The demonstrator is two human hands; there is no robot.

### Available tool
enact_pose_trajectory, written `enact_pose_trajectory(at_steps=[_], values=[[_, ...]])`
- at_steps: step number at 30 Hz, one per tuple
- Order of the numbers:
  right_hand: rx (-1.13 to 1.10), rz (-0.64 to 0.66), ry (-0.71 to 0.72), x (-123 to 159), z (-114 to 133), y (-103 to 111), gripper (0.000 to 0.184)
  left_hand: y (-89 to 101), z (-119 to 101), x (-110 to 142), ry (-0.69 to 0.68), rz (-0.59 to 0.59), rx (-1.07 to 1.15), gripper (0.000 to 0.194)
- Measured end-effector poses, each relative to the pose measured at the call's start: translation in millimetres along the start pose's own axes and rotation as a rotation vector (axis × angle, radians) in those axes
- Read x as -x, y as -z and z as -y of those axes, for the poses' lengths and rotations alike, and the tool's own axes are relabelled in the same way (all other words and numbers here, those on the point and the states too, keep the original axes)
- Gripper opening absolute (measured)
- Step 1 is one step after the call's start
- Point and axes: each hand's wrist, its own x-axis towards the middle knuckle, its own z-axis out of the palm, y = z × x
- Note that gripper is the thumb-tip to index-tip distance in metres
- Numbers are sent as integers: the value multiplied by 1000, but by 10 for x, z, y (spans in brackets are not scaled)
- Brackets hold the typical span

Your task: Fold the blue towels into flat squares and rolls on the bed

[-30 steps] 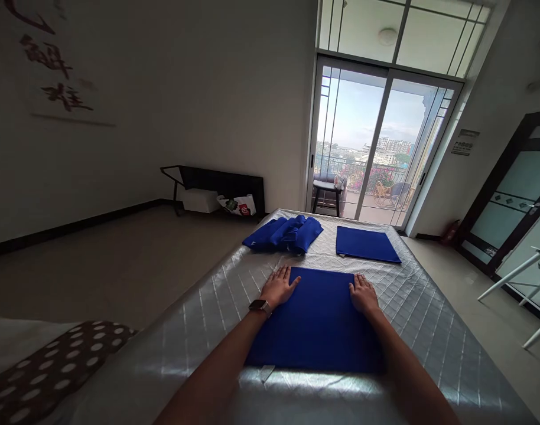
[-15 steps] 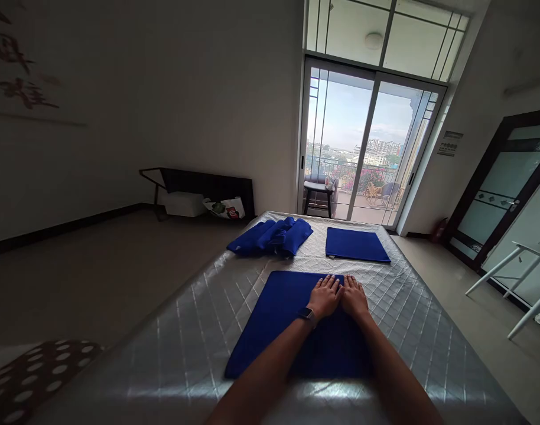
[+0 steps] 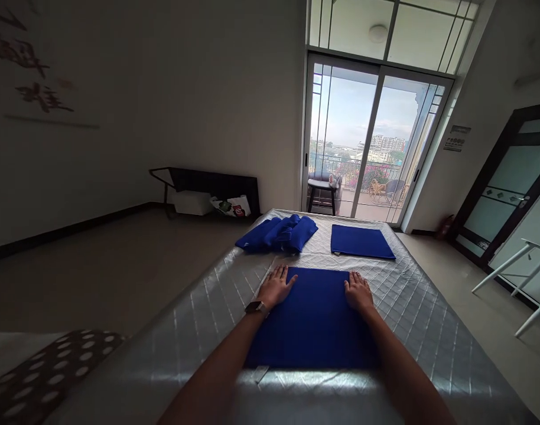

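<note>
A flat blue cloth piece, roughly rectangular, lies spread on a silver quilted mattress. Its far left corner is under my left hand, which rests flat with the thumb spread and a watch on the wrist. On the far right corner lies my right hand, palm down with fingers stretched out. A small white tag sticks out at the cloth's near left edge. Farther off, a bunched heap of blue cloth is at the left, and a second flat blue piece at the right.
A brown polka-dot fabric lies at the lower left. By the wall a dark bench stands over a white box and a printed bag. Beyond the mattress is a glass sliding door; a white-legged table stands right.
My left hand has slid left across the cloth, away from my right hand, to the far left corner. The right hand stays near the far right corner. The view has shifted slightly.
</note>
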Motion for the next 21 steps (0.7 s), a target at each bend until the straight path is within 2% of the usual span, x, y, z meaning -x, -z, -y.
enact_pose_trajectory(at_steps=[11, 21], values=[[22, -22, 41, -6, -55, 29, 60, -2, -46, 33, -4, -41, 23, 77], [-8, 36, 12, -21, -27, 44, 62, 115, -89, -21, 103, 87, -12, 83]])
